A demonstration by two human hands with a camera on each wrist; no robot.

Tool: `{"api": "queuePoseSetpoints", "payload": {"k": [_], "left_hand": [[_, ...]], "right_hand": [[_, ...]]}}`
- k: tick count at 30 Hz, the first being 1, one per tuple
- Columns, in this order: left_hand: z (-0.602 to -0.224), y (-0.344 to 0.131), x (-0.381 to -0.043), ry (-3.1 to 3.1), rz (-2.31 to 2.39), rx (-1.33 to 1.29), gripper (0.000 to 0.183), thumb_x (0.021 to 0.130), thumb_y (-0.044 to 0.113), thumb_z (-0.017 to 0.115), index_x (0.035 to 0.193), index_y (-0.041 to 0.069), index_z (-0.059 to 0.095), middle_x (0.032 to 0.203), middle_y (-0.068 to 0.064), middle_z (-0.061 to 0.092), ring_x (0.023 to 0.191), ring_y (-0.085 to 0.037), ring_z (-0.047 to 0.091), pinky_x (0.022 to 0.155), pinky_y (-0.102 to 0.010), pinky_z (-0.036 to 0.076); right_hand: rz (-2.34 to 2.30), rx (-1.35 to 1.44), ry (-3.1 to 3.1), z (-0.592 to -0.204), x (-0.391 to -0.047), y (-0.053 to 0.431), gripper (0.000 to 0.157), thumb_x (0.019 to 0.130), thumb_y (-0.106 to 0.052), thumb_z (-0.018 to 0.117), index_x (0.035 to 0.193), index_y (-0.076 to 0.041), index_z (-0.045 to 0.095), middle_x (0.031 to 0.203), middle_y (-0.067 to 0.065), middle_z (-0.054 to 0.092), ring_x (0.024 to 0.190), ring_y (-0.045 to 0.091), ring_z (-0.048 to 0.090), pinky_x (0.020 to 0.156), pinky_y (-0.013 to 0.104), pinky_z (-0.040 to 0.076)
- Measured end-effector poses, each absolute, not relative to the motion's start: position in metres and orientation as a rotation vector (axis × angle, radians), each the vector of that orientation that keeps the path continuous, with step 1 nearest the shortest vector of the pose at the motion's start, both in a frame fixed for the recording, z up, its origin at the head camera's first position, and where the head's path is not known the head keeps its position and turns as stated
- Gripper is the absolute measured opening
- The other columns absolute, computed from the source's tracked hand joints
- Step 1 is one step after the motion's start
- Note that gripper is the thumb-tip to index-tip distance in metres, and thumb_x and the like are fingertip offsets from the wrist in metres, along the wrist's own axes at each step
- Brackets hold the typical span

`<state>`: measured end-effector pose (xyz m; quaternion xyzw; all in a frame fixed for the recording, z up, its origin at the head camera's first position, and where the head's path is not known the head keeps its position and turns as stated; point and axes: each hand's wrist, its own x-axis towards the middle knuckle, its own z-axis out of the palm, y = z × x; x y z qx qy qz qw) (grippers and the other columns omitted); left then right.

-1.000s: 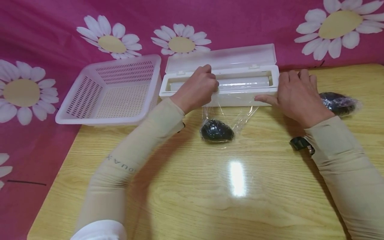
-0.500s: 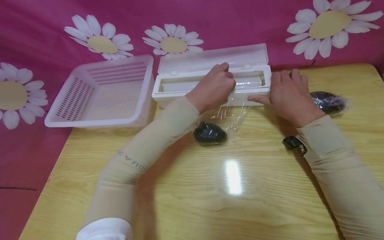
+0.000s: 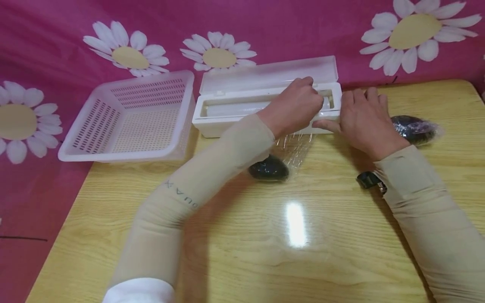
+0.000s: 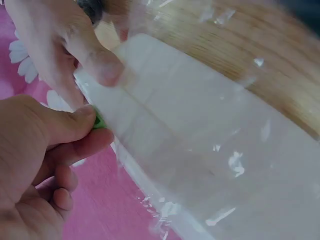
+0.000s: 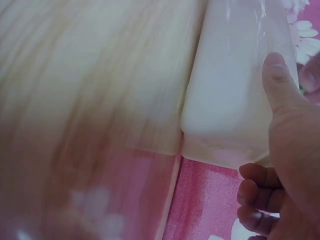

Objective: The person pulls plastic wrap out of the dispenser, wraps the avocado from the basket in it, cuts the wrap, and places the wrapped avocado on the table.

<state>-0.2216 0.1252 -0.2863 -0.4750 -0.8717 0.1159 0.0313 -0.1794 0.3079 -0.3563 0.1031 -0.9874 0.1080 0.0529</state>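
Note:
A white cling film dispenser box stands with its lid raised, a roll of film inside. My left hand is at the right part of its front edge, pinching a small green slide cutter between thumb and finger. My right hand grips the box's right end, thumb along the front wall. From the box, clear film runs down to a dark oval object on the table, partly hidden by my left sleeve. A second dark oval object, wrapped in film, lies beyond my right wrist.
Left of the box stands a white slotted plastic basket, close to the box's left end. The wooden table meets a pink flowered cloth behind and to the left.
My left hand has slid rightward along the box's front edge, toward my right hand. My right hand keeps its grip on the box end. The whole view shifted a little.

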Motion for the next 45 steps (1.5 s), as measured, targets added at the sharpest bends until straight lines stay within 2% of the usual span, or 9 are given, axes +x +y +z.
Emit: {"api": "queuePoseSetpoints", "payload": {"k": [5,12,20,23,26,34,38,42,45], "left_hand": [[-0.284,0.141,-0.219,-2.680,0.325,-1.494,0.052,0.093,0.059,0.066,0.108,0.011,0.076,0.102,-0.003,0.078,0.099,-0.025,0.056,0.096,-0.038,0.049],[-0.281,0.149,-0.218,-2.705,0.289,-1.480,0.034,0.093,0.046,0.071,0.107,0.016,0.075,0.101,-0.001,0.079,0.102,-0.024,0.057,0.097,-0.037,0.049],[-0.274,0.150,-0.216,-2.769,0.225,-1.411,0.024,0.095,0.028,0.067,0.119,0.025,0.074,0.120,0.007,0.077,0.118,-0.020,0.061,0.104,-0.034,0.047],[-0.272,0.147,-0.216,-2.768,0.228,-1.392,0.025,0.097,0.019,0.062,0.118,0.025,0.074,0.118,0.008,0.077,0.117,-0.020,0.062,0.104,-0.034,0.047],[-0.270,0.143,-0.216,-2.765,0.240,-1.387,0.020,0.096,0.025,0.064,0.114,0.024,0.074,0.111,0.006,0.078,0.112,-0.020,0.062,0.102,-0.034,0.048],[-0.259,0.115,-0.220,-2.787,0.208,-1.344,0.029,0.107,0.030,0.054,0.110,0.016,0.078,0.106,0.002,0.080,0.100,-0.021,0.061,0.103,-0.035,0.047],[-0.257,0.092,-0.219,-2.753,0.066,-1.327,0.032,0.106,0.026,0.051,0.099,0.011,0.079,0.092,-0.003,0.078,0.087,-0.021,0.059,0.100,-0.035,0.047],[-0.255,0.068,-0.215,-2.711,-0.052,-1.307,0.034,0.105,0.023,0.050,0.089,0.009,0.077,0.078,-0.004,0.072,0.077,-0.020,0.060,0.100,-0.036,0.047],[-0.252,0.050,-0.212,-2.683,-0.120,-1.285,0.033,0.104,0.022,0.050,0.092,0.010,0.079,0.077,-0.004,0.072,0.075,-0.020,0.062,0.103,-0.036,0.047]], "right_hand": [[0.322,0.341,-2.974,-0.357,-0.179,0.309,0.071,0.097,-0.056,0.064,0.102,0.013,0.045,0.095,0.031,0.048,0.093,0.047,0.036,0.078,0.054,0.028],[0.345,0.331,-3.005,-0.353,-0.182,0.304,0.063,0.099,-0.045,0.065,0.108,0.013,0.045,0.101,0.030,0.048,0.101,0.049,0.035,0.083,0.057,0.028],[0.425,0.328,-3.083,-0.344,-0.188,0.298,0.067,0.097,-0.044,0.067,0.127,0.011,0.045,0.121,0.031,0.051,0.111,0.050,0.033,0.088,0.059,0.028],[0.457,0.333,-3.081,-0.341,-0.190,0.297,0.062,0.098,-0.046,0.066,0.122,0.009,0.049,0.122,0.033,0.054,0.111,0.051,0.034,0.087,0.060,0.029],[0.468,0.339,-3.060,-0.340,-0.191,0.295,0.059,0.098,-0.049,0.065,0.107,0.008,0.051,0.111,0.032,0.056,0.104,0.050,0.037,0.081,0.057,0.028],[0.513,0.323,-3.042,-0.345,-0.190,0.293,0.101,0.088,-0.078,0.059,0.135,0.010,0.045,0.116,0.029,0.054,0.105,0.048,0.036,0.081,0.056,0.027],[0.498,0.284,-3.053,-0.351,-0.187,0.298,0.101,0.086,-0.082,0.056,0.122,0.011,0.051,0.105,0.030,0.056,0.097,0.046,0.037,0.078,0.056,0.027],[0.489,0.252,-3.053,-0.354,-0.186,0.303,0.100,0.085,-0.084,0.055,0.125,0.008,0.051,0.107,0.031,0.057,0.097,0.045,0.039,0.078,0.057,0.028],[0.480,0.227,-3.067,-0.355,-0.185,0.307,0.102,0.085,-0.085,0.054,0.125,0.009,0.050,0.111,0.033,0.056,0.099,0.047,0.039,0.078,0.056,0.028]]}}
